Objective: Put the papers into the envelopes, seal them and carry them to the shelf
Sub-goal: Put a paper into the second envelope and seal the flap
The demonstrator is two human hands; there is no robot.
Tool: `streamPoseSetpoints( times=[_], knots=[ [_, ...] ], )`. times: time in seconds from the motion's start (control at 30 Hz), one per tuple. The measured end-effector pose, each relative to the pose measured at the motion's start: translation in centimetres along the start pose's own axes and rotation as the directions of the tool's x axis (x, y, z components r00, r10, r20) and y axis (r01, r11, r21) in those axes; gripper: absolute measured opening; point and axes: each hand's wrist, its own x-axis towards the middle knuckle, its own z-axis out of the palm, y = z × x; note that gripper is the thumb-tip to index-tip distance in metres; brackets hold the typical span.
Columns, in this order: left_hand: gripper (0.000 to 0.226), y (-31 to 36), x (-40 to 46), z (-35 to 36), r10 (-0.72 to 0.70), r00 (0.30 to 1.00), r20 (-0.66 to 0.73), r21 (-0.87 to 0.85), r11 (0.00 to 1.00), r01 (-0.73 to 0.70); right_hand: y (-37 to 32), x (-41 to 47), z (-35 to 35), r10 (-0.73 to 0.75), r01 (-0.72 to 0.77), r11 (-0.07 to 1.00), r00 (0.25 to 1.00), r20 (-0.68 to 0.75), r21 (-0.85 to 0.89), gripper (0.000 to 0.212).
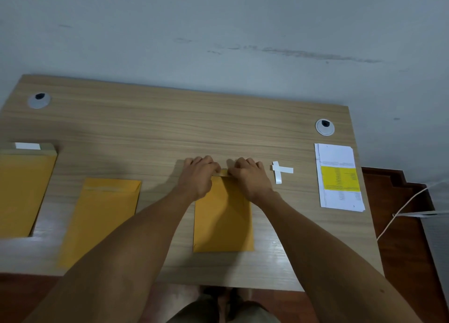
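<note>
Brown envelope [223, 216] flat, flap folded

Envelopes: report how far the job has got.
Done, apparently: one closed envelope lies flat; two peeled strips lie nearby. In hand: both hands, left and right, press the middle envelope's flap. Left: the paper stack, the envelope pile, the shelf trip.

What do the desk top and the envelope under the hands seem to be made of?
Desk top: probably laminate with printed wood grain; its near edge shows a light sheen. Envelope: matte yellow-brown kraft paper, lying flat, with a folded flap at its far end.
</note>
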Motion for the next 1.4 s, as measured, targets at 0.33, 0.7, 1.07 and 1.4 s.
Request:
streamPoseSetpoints(
  times=[0.33, 0.7, 1.07, 1.4],
  knots=[
    [0.052, 0.0, -1.8, 1.5, 0.085, 0.996, -0.003, -0.017, 0.996, -0.085, -0.8, -1.6, 0.9, -0.047, 0.05, 0.998, 0.997, 0.06, -0.046, 0.043],
    [0.054, -1.2, -2.3, 1.5, 0.187, 0.978, 0.095, 0.076, 0.978, -0.195, 0.0, -3.0, 1.4, -0.017, 0.019, 1.0, 0.995, 0.101, -0.019, 0.048],
    [0.045, -0.7, -1.5, 0.8, 0.122, 0.971, 0.204, 0.035, 0.991, -0.132, -0.7, -2.7, 2.3, 0.107, -0.117, 0.981, 0.992, 0.074, 0.153, 0.038],
    [0.044, 0.1, -7.5, 2.5, -0.572, 0.819, 0.041, -0.607, 0.637, 0.475, -4.2, -7.5, 2.0, 0.755, -0.678, 0.488, 0.644, 0.123, 0.55, 0.029]
  ],
)
